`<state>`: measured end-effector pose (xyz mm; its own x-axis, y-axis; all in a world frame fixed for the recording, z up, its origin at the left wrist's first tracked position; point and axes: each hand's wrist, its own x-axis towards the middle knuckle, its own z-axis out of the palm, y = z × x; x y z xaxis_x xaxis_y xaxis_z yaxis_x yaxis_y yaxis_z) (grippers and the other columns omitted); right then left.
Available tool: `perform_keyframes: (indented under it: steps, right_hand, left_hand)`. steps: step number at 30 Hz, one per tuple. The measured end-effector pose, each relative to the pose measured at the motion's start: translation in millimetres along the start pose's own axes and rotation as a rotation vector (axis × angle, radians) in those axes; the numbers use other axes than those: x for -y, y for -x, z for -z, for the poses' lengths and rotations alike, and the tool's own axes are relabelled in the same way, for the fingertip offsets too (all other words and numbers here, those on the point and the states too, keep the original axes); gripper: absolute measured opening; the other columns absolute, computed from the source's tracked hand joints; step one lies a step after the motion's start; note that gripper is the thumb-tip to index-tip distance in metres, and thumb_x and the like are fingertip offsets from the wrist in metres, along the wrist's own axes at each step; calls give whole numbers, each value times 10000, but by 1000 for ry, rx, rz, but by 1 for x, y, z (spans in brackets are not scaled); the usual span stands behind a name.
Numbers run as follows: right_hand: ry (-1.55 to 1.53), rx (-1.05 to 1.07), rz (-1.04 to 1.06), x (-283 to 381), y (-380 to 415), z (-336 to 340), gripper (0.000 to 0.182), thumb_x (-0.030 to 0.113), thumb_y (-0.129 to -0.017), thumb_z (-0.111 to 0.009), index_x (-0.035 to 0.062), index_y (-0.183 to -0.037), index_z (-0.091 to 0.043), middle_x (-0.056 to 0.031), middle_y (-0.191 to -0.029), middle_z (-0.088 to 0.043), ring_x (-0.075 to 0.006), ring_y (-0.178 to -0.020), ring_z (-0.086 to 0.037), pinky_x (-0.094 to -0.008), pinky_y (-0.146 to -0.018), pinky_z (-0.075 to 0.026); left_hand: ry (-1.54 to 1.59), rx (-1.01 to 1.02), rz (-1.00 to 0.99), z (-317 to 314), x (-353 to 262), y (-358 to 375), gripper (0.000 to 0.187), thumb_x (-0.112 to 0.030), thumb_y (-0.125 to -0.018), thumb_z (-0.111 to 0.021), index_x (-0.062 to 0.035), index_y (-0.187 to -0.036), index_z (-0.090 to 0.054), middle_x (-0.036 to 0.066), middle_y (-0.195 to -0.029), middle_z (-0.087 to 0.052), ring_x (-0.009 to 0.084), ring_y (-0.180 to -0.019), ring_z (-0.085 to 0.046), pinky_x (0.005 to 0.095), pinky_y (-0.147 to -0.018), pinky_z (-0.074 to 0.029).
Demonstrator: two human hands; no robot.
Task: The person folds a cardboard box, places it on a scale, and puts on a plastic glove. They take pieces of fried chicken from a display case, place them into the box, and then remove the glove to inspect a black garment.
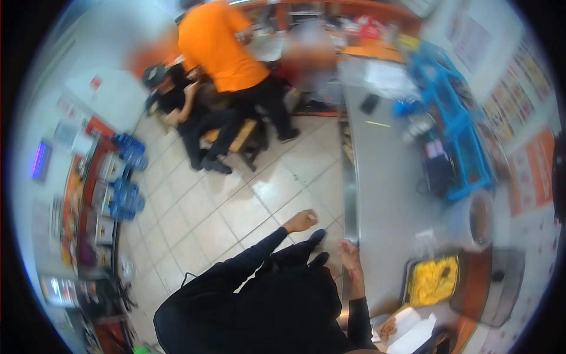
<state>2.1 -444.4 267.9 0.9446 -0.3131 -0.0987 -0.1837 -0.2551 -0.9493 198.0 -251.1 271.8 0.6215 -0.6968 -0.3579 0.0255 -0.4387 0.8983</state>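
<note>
My left hand (pixel 302 221) hangs over the tiled floor in front of my body, its fingers curled in. A small pale spot shows at its fingertips, too small to name. My right hand (pixel 349 257) is beside the near edge of the metal counter (pixel 383 194), fingers loosely stretched and nothing visible in them. On the counter to the right of that hand stands a black tray of yellow food (pixel 433 280). Close to my right forearm lies an opened white takeaway box (pixel 413 330) with some brown food inside.
A clear plastic bucket (pixel 471 221) and blue crates (pixel 466 147) line the wall side. A phone (pixel 370 104) lies farther up the counter. Ahead, a person in orange (pixel 221 44) stands beside a seated person in black (pixel 183 103). Blue water jugs (pixel 127 197) stand left.
</note>
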Motion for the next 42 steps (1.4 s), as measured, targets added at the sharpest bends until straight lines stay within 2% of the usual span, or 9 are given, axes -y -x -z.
perform_keyframes:
  steps: [8, 13, 18, 20, 22, 27, 34, 37, 42]
  right_hand:
    - [159, 453, 81, 80, -116, -140, 301, 271, -885, -553, 54, -1088, -599, -129, -951, -648, -214, -834, -628, -306, -725, -484]
    - [45, 624, -156, 105, -134, -276, 317, 291, -885, -552, 59, -1098, -583, -92, -903, -641, -163, -723, -607, -293, -618, -482]
    - [269, 872, -587, -193, -163, -388, 259, 250, -890, -511, 43, -1032, -575, -94, -846, -639, -201, -570, -583, -341, -489, -481]
    - [575, 821, -805, -90, -100, -375, 257, 228, -889, -500, 40, -1045, -581, -125, -871, -639, -233, -588, -599, -345, -513, -489]
    - [975, 1474, 302, -278, -132, -358, 254, 213, -877, -513, 27, -1017, -614, -122, -844, -647, -196, -622, -610, -324, -536, -481]
    - [769, 1119, -169, -214, -84, -378, 189, 197, -855, -526, 26, -867, -607, -125, -722, -603, -211, -570, -584, -342, -495, -444]
    - [357, 983, 49, -157, -120, -512, 230, 174, -825, -544, 26, -656, -596, -128, -553, -542, -233, -497, -549, -369, -438, -391]
    - [401, 643, -779, -55, -185, -617, 188, 208, -828, -542, 28, -784, -574, -124, -673, -567, -242, -515, -547, -383, -427, -419]
    - [-61, 722, -588, -95, -322, -809, 194, 241, -837, -519, 60, -905, -533, -108, -779, -594, -211, -537, -561, -337, -431, -462]
  left_hand:
    - [-530, -723, 734, 75, 274, 255, 347, -285, -779, -589, 36, -909, -620, 225, -799, -652, 311, -745, -660, 415, -693, -517]
    - [-137, -209, 999, 8, 423, 397, 262, -255, -759, -680, -33, -896, -660, 150, -679, -655, 255, -578, -657, 363, -520, -541]
    - [714, -755, 1281, 3, 372, 471, 357, -198, -814, -574, 137, -936, -554, 195, -699, -618, 264, -510, -611, 374, -419, -521]
    - [782, -759, 1257, 16, 380, 488, 371, -196, -810, -566, 134, -981, -559, 214, -784, -634, 268, -578, -636, 372, -445, -531]
    - [772, -787, 1243, 38, 399, 498, 360, -232, -815, -552, 106, -938, -575, 196, -806, -641, 257, -595, -642, 381, -457, -530]
    - [773, -642, 1148, 139, 420, 496, 334, -283, -851, -498, -40, -1072, -555, 141, -946, -645, 235, -718, -641, 431, -612, -501]
    - [794, -885, 1016, 298, 456, 492, 310, -282, -836, -537, -60, -1052, -532, 118, -873, -642, 211, -692, -635, 412, -591, -509]
    - [805, -885, 1007, 356, 474, 502, 313, -284, -844, -551, -67, -1070, -534, 134, -915, -645, 215, -712, -634, 421, -604, -514]
    - [860, -952, 1001, 448, 485, 524, 319, -271, -838, -556, -79, -1092, -534, 143, -902, -649, 205, -661, -622, 413, -587, -514]
